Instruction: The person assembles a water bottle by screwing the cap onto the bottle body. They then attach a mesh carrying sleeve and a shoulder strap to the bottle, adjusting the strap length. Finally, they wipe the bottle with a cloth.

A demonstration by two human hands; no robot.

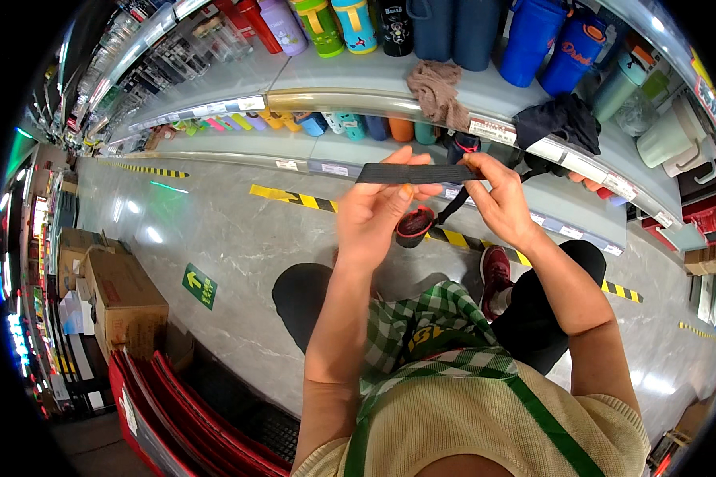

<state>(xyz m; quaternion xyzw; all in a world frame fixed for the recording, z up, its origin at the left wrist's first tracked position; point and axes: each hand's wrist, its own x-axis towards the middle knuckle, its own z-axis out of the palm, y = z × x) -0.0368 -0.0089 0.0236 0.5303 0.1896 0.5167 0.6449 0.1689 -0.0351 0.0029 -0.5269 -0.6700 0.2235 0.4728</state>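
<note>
A flat black strap (412, 173) is stretched level between my two hands, in front of the lower shelf. My left hand (370, 219) grips its left part, palm turned up, with the thumb near the lower edge. At the other end, the thumb and fingers of my right hand (501, 199) pinch the strap. Below hangs a small dark pouch (414, 228) with a red rim, open at the top; a black band runs from it up toward my right hand. How the band joins the strap is hidden by that hand.
Bottles (356, 28) and blue tumblers (525, 44) fill the shelf ahead. A brown cloth (439, 91) and a black cloth (561, 123) lie over its edge. Cardboard boxes (123, 298) and red baskets (147, 405) stand at my left. Striped tape (290, 197) crosses the floor.
</note>
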